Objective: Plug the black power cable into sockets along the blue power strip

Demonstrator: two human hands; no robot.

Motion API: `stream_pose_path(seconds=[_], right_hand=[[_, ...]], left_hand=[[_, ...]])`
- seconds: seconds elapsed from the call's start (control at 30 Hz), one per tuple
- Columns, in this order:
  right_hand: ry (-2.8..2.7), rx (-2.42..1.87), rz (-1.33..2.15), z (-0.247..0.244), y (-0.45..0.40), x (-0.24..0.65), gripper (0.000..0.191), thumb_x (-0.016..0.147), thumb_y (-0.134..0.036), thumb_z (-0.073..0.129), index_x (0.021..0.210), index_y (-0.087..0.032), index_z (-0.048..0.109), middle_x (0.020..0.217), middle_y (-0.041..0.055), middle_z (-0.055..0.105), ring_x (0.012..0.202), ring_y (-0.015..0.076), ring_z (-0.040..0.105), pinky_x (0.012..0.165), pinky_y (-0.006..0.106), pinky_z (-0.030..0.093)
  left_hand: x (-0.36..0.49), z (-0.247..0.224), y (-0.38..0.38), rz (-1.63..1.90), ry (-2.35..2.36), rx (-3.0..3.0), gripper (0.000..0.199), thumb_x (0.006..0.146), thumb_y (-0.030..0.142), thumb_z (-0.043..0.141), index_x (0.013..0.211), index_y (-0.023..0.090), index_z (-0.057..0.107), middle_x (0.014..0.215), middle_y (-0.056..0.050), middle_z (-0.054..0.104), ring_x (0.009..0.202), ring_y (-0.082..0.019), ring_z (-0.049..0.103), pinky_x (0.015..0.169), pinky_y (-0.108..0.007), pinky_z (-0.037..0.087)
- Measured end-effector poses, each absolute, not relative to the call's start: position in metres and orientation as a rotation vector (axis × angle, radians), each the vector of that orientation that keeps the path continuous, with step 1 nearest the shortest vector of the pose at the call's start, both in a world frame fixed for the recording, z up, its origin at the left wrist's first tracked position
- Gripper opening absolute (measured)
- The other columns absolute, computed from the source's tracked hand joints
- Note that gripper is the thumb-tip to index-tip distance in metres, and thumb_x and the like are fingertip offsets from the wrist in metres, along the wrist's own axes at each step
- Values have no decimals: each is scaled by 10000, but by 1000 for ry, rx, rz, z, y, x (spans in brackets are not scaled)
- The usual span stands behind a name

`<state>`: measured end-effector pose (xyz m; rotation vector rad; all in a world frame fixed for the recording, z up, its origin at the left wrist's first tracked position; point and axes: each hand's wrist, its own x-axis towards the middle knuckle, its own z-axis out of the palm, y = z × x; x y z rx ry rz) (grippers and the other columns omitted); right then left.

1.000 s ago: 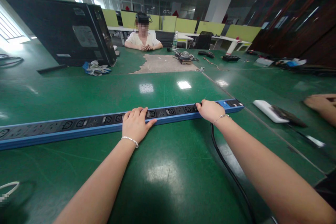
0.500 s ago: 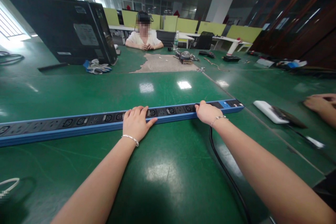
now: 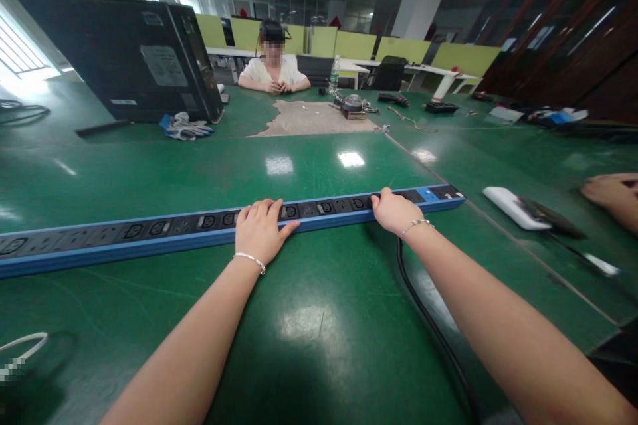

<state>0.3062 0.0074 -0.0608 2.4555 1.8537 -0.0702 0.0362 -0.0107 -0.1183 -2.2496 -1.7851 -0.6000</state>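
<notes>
A long blue power strip with black sockets lies across the green table. My left hand rests over its middle, with the fingers reaching across the sockets to the far edge and the thumb along the near side, holding it. Closer to the strip's right end, my right hand is closed around a black plug at a socket. Most of that plug is hidden by the fingers, so how deep it sits cannot be seen. From under the right hand a black power cord runs down towards me.
A black computer case stands at the back left, with work gloves by it. Across the table sits a person. At right are a white device and another person's hand. A bottle stands farther back.
Both hands keep their places on the strip and plug. The view has shifted very slightly; nothing else visibly differs.
</notes>
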Motion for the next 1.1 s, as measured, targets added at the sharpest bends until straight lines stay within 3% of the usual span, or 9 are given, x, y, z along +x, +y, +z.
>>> stream_pose_path(seconds=[0.23,0.4,0.57,0.73,0.9,1.1], right_hand=[[1902,2581,145,-21,5,316,484,898,-443,220,1049,-104,532,955,206,642,919,278,611,789,362,427],[2006,2516,130,4,2,313,473,883,-458,252,900,-145,607,961,164,658,915,260,607,758,303,424],[2090,2459,7,-12,-1,284,466,883,-479,269,855,-173,619,922,138,672,883,242,616,740,288,420],[2304,2414,-121,-32,-1,246,374,883,-417,358,1117,-176,522,928,106,672,870,219,619,740,273,408],[2483,2261,-379,-50,5,214,292,895,-371,328,998,-226,559,930,49,675,876,181,610,726,241,405],[2374,2273,-233,-54,7,196,308,891,-377,320,1026,-220,548,902,71,675,872,208,623,745,283,422]], left_hand=[[36,-119,-10,-603,-1766,-2254,586,828,594,351,1223,190,508,1206,-114,563,1134,-264,464,954,-413,296],[35,-119,-10,-618,-1770,-2256,586,824,596,358,1221,192,507,1208,-116,561,1133,-265,465,957,-418,296],[35,-119,-10,-633,-1764,-2271,588,817,596,374,1224,192,508,1199,-117,565,1131,-264,464,967,-424,289],[34,-120,-10,-652,-1764,-2285,596,814,596,377,1222,184,513,1201,-121,561,1139,-268,458,970,-424,284],[34,-120,-10,-660,-1753,-2283,607,810,601,383,1223,174,508,1199,-125,561,1129,-272,463,962,-419,288],[35,-121,-10,-671,-1778,-2280,613,802,608,391,1230,185,505,1197,-124,562,1127,-274,466,963,-424,288]])
